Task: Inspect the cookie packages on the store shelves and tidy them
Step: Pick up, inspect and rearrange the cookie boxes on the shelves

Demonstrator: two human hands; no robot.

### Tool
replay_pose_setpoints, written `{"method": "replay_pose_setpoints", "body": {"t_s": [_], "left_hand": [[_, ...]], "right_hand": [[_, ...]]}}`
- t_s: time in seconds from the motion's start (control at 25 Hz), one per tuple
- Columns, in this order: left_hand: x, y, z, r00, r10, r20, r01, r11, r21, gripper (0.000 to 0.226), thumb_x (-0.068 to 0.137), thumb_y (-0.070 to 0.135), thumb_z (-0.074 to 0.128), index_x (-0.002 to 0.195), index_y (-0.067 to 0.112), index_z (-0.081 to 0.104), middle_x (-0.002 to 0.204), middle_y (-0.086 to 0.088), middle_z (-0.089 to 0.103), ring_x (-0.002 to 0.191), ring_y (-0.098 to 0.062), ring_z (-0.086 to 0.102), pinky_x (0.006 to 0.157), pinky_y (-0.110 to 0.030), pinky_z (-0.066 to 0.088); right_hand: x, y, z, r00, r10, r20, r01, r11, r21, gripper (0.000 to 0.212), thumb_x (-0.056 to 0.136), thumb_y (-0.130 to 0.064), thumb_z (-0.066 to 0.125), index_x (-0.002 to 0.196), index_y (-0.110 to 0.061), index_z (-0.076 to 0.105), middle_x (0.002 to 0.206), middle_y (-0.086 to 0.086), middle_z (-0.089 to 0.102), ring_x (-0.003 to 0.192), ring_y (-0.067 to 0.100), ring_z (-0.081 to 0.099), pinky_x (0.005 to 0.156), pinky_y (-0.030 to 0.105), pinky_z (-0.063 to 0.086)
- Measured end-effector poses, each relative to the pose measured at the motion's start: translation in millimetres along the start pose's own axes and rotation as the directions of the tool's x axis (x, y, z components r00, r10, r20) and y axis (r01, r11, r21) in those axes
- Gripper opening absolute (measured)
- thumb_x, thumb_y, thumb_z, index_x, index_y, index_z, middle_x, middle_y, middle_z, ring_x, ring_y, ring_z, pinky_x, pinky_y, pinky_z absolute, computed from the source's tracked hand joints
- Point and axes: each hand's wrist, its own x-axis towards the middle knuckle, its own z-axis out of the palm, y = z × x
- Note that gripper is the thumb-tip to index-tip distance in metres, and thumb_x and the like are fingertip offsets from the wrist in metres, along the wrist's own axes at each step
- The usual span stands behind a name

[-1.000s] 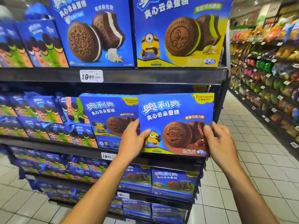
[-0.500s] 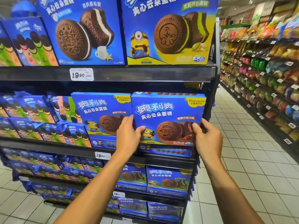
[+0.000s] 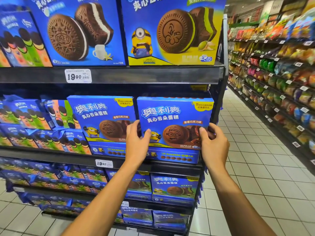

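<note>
**Two hands on one cookie box, right end of the middle shelf**

Your left hand [image 3: 136,143] and your right hand [image 3: 214,143] each grip one side of one blue cookie box [image 3: 173,120], thumbs on its front. The box stands upright at the right end of the middle shelf [image 3: 51,155], on top of a flat box [image 3: 177,156]. One matching box [image 3: 102,116] stands just beside it. You see two price tags reading 19.90, one [image 3: 78,76] above and one [image 3: 104,163] below.

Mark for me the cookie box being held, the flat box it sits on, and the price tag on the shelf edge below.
held cookie box [image 3: 173,113]: head view, on the front face lettering.
flat box [image 3: 177,156]: head view, on its front edge.
price tag [image 3: 104,163]: head view, on its printed price.
</note>
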Motion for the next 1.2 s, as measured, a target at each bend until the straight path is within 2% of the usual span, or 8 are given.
{"method": "replay_pose_setpoints", "body": {"t_s": [0.08, 0.24, 0.36, 0.48, 0.6, 0.84, 1.12, 1.2], "left_hand": [[0, -1, 0, 1.0, -0.003, 0.005, 0.003, 1.0, -0.03, 0.042, 0.097, 0.015, 0.057, 0.137, 0.012, 0.047, 0.127, 0.001, 0.043, 0.096, 0.023, 0.049, 0.071, 0.005, 0.038], [-1, -6, -5, 0.998, -0.033, 0.046, 0.037, 0.994, -0.099, 0.04, 0.098, 0.013, 0.056, 0.137, 0.013, 0.048, 0.124, 0.001, 0.046, 0.105, 0.005, 0.053, 0.078, 0.0, 0.041], [-5, -14, -13, 0.991, -0.098, 0.088, 0.115, 0.969, -0.217, 0.04, 0.098, 0.011, 0.056, 0.137, 0.016, 0.048, 0.124, 0.004, 0.055, 0.114, -0.008, 0.056, 0.098, -0.022, 0.046], [-12, -21, -23, 0.971, -0.149, 0.187, 0.202, 0.928, -0.312, 0.036, 0.099, 0.016, 0.055, 0.133, 0.026, 0.048, 0.124, 0.015, 0.058, 0.116, -0.002, 0.056, 0.105, -0.034, 0.044], [-22, -32, -35, 0.968, -0.155, 0.197, 0.213, 0.923, -0.321, 0.029, 0.099, 0.017, 0.056, 0.125, 0.029, 0.055, 0.124, 0.014, 0.062, 0.115, -0.001, 0.058, 0.103, -0.033, 0.045], [-41, -73, -73, 0.949, -0.264, 0.171, 0.306, 0.899, -0.314, 0.015, 0.101, 0.014, 0.052, 0.109, 0.02, 0.064, 0.107, 0.004, 0.069, 0.099, -0.011, 0.067, 0.085, -0.026, 0.05], [-54, -160, -140, 0.884, -0.419, 0.207, 0.451, 0.881, -0.145, 0.016, 0.098, 0.014, 0.055, 0.095, 0.022, 0.067, 0.1, -0.004, 0.072, 0.098, -0.018, 0.067, 0.079, -0.027, 0.048], [-57, -185, -151, 0.842, -0.491, 0.222, 0.524, 0.842, -0.126, 0.015, 0.098, 0.014, 0.055, 0.093, 0.023, 0.067, 0.098, 0.002, 0.073, 0.099, -0.014, 0.068, 0.081, -0.029, 0.049]], "right_hand": [[-1, 1, -1, 1.0, 0.007, 0.007, -0.007, 1.0, -0.006, 0.033, 0.093, -0.035, 0.069, 0.124, -0.025, 0.064, 0.103, -0.014, 0.069, 0.1, 0.006, 0.068, 0.087, 0.04, 0.059], [-1, 4, -4, 0.998, 0.005, 0.058, -0.006, 1.0, 0.018, 0.03, 0.094, -0.034, 0.068, 0.122, -0.027, 0.062, 0.1, -0.025, 0.067, 0.094, -0.008, 0.066, 0.084, 0.035, 0.06], [-6, 9, -7, 0.994, 0.015, 0.112, -0.026, 0.995, 0.1, 0.034, 0.097, -0.029, 0.065, 0.13, -0.026, 0.06, 0.109, -0.027, 0.065, 0.097, -0.019, 0.061, 0.082, 0.02, 0.057], [-14, 15, -11, 0.987, 0.033, 0.154, -0.057, 0.987, 0.153, 0.044, 0.098, -0.027, 0.064, 0.14, -0.026, 0.053, 0.12, -0.022, 0.06, 0.112, -0.015, 0.057, 0.085, 0.01, 0.052], [-21, 25, -13, 0.993, 0.072, 0.094, -0.087, 0.983, 0.164, 0.038, 0.096, -0.028, 0.065, 0.132, -0.03, 0.054, 0.122, -0.012, 0.063, 0.11, -0.007, 0.06, 0.094, 0.023, 0.049], [-68, 53, 5, 0.98, 0.194, 0.04, -0.198, 0.96, 0.198, 0.016, 0.097, -0.02, 0.064, 0.095, -0.032, 0.053, 0.086, -0.007, 0.059, 0.077, 0.008, 0.057, 0.083, 0.041, 0.053], [-143, 77, 69, 0.943, 0.304, 0.137, -0.318, 0.943, 0.096, 0.016, 0.097, -0.014, 0.061, 0.087, -0.027, 0.06, 0.074, -0.008, 0.055, 0.068, 0.009, 0.051, 0.062, 0.028, 0.052], [-164, 88, 86, 0.929, 0.335, 0.16, -0.345, 0.938, 0.039, 0.016, 0.097, -0.015, 0.06, 0.088, -0.028, 0.061, 0.078, -0.004, 0.055, 0.07, 0.01, 0.05, 0.067, 0.033, 0.049]]}}
